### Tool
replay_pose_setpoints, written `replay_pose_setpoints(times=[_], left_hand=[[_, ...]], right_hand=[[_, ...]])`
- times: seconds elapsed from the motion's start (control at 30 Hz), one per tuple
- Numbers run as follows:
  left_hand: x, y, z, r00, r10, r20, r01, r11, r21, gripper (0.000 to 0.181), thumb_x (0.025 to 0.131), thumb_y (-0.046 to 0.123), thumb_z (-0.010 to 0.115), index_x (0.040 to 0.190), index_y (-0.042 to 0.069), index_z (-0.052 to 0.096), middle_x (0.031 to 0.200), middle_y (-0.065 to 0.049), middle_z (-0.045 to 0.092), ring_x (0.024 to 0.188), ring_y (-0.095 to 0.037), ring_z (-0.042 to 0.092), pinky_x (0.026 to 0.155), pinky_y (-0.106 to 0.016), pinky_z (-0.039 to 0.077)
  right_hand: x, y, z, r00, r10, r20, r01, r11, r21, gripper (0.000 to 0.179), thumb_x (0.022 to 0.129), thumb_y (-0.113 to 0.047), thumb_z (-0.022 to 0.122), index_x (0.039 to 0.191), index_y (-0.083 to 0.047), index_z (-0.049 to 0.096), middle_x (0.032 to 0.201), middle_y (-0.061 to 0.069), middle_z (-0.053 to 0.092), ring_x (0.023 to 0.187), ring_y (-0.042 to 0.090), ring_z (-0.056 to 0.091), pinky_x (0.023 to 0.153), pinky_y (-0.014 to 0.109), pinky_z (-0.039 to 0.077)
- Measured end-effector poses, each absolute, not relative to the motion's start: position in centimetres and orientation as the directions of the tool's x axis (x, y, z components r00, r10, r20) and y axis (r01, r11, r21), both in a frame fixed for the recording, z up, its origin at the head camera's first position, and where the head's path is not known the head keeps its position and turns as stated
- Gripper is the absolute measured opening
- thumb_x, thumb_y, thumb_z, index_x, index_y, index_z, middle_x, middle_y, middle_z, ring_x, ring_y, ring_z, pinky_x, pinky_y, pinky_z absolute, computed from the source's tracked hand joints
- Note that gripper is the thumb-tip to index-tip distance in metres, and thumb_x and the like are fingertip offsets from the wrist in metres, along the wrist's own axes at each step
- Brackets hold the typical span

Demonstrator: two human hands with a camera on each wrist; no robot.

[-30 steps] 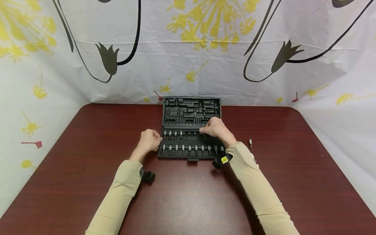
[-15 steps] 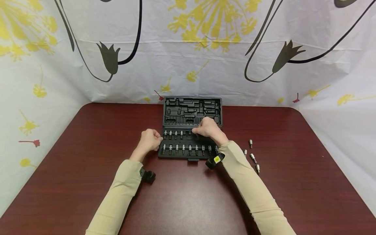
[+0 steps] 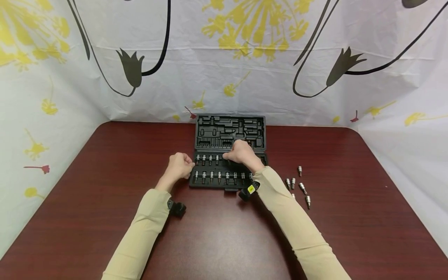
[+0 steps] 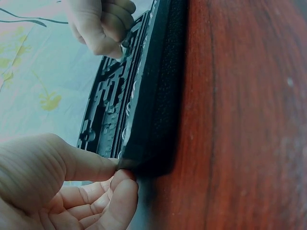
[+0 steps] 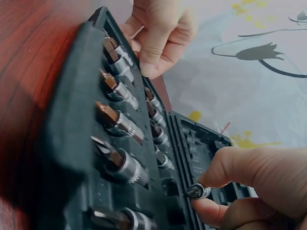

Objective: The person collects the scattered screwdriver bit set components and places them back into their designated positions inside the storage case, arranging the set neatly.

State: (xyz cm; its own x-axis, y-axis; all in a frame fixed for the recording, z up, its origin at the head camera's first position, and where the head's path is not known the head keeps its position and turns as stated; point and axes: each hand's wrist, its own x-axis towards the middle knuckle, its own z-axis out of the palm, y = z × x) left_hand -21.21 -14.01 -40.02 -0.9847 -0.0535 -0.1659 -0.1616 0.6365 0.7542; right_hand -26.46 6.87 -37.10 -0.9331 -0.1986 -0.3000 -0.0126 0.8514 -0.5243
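Observation:
A black plastic socket case (image 3: 220, 168) lies with its lid raised at the back. My left hand (image 3: 177, 166) pinches the case's left edge between thumb and fingers, as the left wrist view shows close up. Over the back row, my right hand (image 3: 241, 152) pinches a short silver bit socket (image 5: 198, 191) with a cross-shaped tip, held near bare slots. Several bit sockets (image 5: 125, 127) fill the front row. Left of the right hand, more bit sockets (image 5: 156, 115) sit in the back row. The sleeve and hand hide part of the case's right side.
Several loose bit sockets (image 3: 302, 188) lie on the reddish-brown table (image 3: 350, 225) to the right of the case, one partly behind the right sleeve. The molded lid (image 3: 215, 134) stands up close to the patterned white curtain (image 3: 231, 77).
My right hand has moved left along the back row, toward the seated bit sockets. With the sleeve shifted, more loose bit sockets show on the table. My left hand stays at the case's edge.

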Motion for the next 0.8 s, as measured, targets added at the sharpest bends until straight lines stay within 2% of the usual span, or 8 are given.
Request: replay_pose_setpoints(times=[0.37,0.8], left_hand=[[-21.2,-14.0,-40.1,-0.985,-0.057,-0.161,-0.160,0.636,0.755,0.011,0.087,0.005,0.062,0.081,-0.004,0.060,0.069,-0.013,0.066,0.046,-0.011,0.057,0.046,-0.026,0.053],[-21.2,-13.9,-39.9,-0.981,-0.067,-0.184,-0.184,0.640,0.746,0.010,0.088,0.006,0.061,0.083,-0.003,0.060,0.071,-0.013,0.065,0.048,-0.012,0.058,0.047,-0.027,0.054]], right_hand=[[-26.9,5.8,-37.8,-0.940,-0.174,-0.294,-0.019,0.886,-0.464,0.052,0.084,-0.030,0.067,0.045,-0.015,0.036,0.042,-0.005,0.024,0.038,0.010,0.019,0.042,0.024,0.027],[-27.3,4.9,-37.1,-0.931,-0.129,-0.340,0.005,0.930,-0.367,0.038,0.083,-0.027,0.071,0.056,-0.013,0.048,0.045,-0.003,0.030,0.041,0.012,0.029,0.041,0.026,0.029]])
